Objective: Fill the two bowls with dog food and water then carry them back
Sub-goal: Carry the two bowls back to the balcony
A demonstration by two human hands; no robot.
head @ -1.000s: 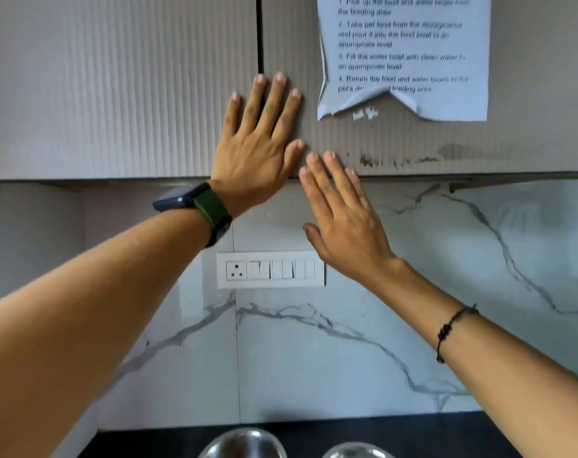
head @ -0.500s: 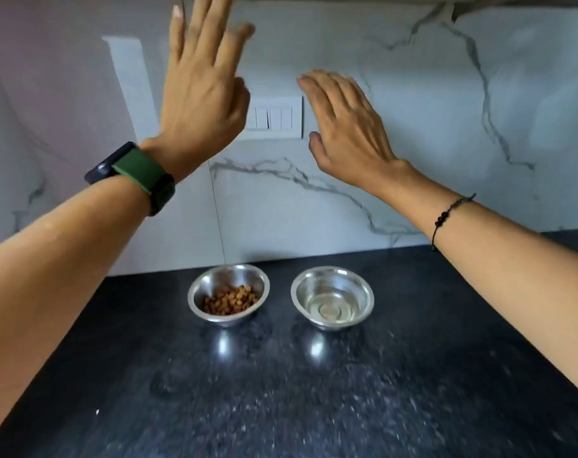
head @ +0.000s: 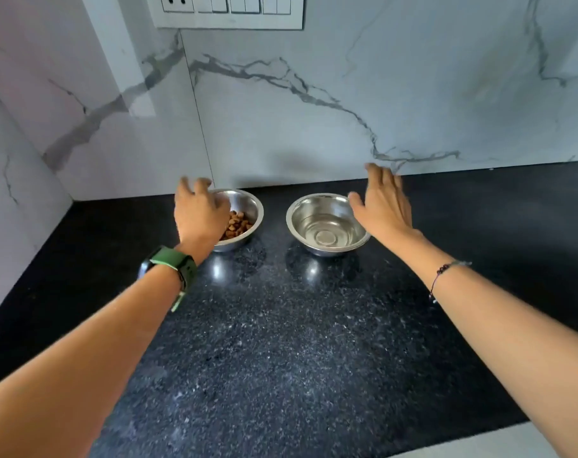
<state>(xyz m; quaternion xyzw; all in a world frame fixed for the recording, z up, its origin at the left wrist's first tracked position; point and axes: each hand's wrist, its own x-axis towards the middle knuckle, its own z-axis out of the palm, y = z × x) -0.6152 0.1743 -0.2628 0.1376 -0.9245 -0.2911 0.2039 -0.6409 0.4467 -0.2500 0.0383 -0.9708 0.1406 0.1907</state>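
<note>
Head view: the left hand (head: pixel 198 214) hovers with fingers loosely spread over the near-left rim of the dog-food bowl (head: pixel 244 209) — the right hand (head: pixel 385 206), fingers straight, sits just beside the water bowl (head: pixel 327 223) on the black counter (head: pixel 281 342).

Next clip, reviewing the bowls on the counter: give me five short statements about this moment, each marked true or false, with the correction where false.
1. The steel bowl of brown dog food stands left of the steel bowl of water. True.
2. Both bowls stand on a white wooden table. False: they stand on the black speckled stone counter.
3. The left hand wears a green-strapped watch at the wrist. True.
4. The right hand lifts the water bowl off the counter. False: the bowl sits on the counter; the fingers are straight.
5. A white switch panel is on the marble wall. True.
</note>
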